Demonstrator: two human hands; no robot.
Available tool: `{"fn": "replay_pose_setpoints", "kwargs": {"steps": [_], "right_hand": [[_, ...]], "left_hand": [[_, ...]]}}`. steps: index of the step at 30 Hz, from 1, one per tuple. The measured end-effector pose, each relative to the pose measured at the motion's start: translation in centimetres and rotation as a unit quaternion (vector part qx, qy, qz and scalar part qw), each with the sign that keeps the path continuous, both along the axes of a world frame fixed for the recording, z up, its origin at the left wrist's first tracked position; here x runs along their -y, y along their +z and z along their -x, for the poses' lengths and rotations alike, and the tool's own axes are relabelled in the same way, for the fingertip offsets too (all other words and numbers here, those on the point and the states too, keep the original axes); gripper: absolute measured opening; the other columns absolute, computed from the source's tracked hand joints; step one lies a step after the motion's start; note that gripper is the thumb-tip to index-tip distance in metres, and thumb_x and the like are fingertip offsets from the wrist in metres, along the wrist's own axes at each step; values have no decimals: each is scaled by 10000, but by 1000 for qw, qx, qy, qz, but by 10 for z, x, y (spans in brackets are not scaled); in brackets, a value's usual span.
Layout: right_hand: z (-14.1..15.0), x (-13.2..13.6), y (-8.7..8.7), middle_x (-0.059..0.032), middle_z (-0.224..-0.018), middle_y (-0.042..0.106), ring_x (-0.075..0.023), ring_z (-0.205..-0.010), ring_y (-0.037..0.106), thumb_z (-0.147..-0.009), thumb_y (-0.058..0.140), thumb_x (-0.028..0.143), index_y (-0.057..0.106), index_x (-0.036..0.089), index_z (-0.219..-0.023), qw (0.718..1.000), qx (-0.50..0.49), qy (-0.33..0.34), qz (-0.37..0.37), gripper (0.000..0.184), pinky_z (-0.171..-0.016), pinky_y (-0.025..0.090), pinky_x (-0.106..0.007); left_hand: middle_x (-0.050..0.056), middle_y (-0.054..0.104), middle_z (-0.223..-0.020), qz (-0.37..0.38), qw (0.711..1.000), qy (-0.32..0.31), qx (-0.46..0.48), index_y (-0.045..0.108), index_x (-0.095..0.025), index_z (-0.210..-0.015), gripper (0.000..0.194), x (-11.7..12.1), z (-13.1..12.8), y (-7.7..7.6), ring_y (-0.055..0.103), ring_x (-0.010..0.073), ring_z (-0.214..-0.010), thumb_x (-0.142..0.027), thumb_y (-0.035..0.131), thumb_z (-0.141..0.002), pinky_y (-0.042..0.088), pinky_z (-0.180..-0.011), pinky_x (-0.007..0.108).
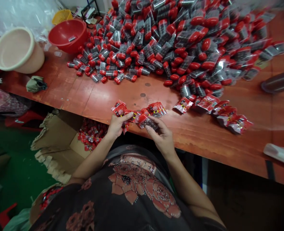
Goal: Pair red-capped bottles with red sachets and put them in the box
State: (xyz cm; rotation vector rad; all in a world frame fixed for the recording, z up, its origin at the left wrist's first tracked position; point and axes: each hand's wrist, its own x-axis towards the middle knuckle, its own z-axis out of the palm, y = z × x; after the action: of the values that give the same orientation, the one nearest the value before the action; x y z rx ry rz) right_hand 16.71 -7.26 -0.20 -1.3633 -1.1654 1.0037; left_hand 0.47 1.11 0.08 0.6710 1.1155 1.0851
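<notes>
The left hand (118,125) grips a row of red foil sachets (142,115), fingers firmly closed. The right hand (160,136) pinches the same row close by — a short, controlled hold.

We are in a packing workshop: a long wooden workbench (89,96) carries a big heap of red-capped plastic capsules (156,41) and red packets (211,102), with a cardboard carton (57,144) near left, plastic basins (68,35) far left, and a green floor (19,166).

left hand (117,125): raised, fingers curled | right hand (160,137): fingers pinching
</notes>
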Motion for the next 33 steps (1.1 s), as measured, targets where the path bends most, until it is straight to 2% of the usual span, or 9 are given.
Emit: {"fn": "replay_pose_setpoints", "kwargs": {"steps": [7, 14, 16, 18, 21, 24, 27, 30, 33], "right_hand": [[-2, -2, -3, -9, -1133, 705, -188, -943, 670, -854, 627, 307, 631, 325, -1211, 997, -49, 48, 31, 358, -826, 564, -387], [9, -1, -8, 11, -932, 721, -128, -655, 616, -832, 657, 333, 641, 326, -1197, 994, -94, 22, 60, 365, -584, 566, -293], [12, -1, -10, 9, -954, 727, -145, -704, 647, -828, 665, 330, 644, 328, -1193, 994, -99, 14, 53, 366, -641, 594, -324], [13, 0, -11, 5, -1047, 730, -179, -849, 685, -833, 663, 315, 649, 338, -1190, 996, -86, 10, 32, 358, -802, 600, -396], [14, 1, -12, 15, -1183, 702, -203, -1046, 669, -853, 648, 275, 651, 369, -1190, 999, -47, 4, -15, 350, -998, 519, -463], [16, 3, -13, 13, -1179, 704, -196, -1043, 672, -858, 642, 257, 646, 372, -1194, 999, -42, -7, -33, 355, -994, 524, -453], [21, 4, -14, -6, -1139, 713, -198, -1010, 684, -848, 653, 282, 637, 333, -1191, 996, -90, -22, -9, 347, -959, 548, -440], [28, 3, -15, -18, -1109, 708, -193, -998, 686, -828, 673, 308, 615, 301, -1143, 988, -146, -43, 13, 321, -933, 564, -403], [35, 2, -15, -14, -1011, 706, -169, -902, 693, -812, 686, 321, 583, 284, -1075, 981, -174, -83, 24, 285, -849, 589, -346]], "left_hand": [[-23, 673, -685, -50, 999, 3, -4, 673, -163, -683, 236, 0, -1, 4, 616, 107, -622, -246, 858, -563, 510, -691, 242], [-3, 683, -719, 16, 1000, 5, 2, 690, -162, -773, 337, 9, -9, 13, 604, 110, -621, -161, 877, -492, 488, -622, 221], [-4, 688, -734, 16, 1000, 13, 9, 696, -160, -811, 373, 11, -10, 15, 612, 112, -630, -145, 874, -483, 494, -639, 224], [-8, 693, -742, 5, 1000, 9, 10, 697, -165, -848, 401, 13, -10, 16, 622, 114, -641, -148, 872, -487, 499, -656, 226], [-9, 702, -740, 0, 1000, -12, 9, 694, -184, -899, 440, 15, -10, 16, 637, 121, -650, -158, 872, -497, 508, -664, 228], [-1, 712, -757, -12, 999, -16, 26, 692, -190, -855, 395, 16, -10, 16, 650, 129, -681, -162, 872, -504, 527, -701, 242], [-1, 710, -751, -21, 999, 3, 40, 684, -183, -747, 327, 19, -12, 16, 648, 129, -689, -157, 879, -486, 537, -714, 245], [-12, 692, -718, -11, 1000, 9, 22, 672, -181, -681, 297, 24, -16, 15, 637, 124, -664, -149, 880, -471, 536, -677, 240], [-20, 670, -692, 0, 1000, 5, 1, 667, -181, -683, 269, 28, -20, 13, 612, 113, -618, -179, 868, -505, 516, -611, 228]]}}
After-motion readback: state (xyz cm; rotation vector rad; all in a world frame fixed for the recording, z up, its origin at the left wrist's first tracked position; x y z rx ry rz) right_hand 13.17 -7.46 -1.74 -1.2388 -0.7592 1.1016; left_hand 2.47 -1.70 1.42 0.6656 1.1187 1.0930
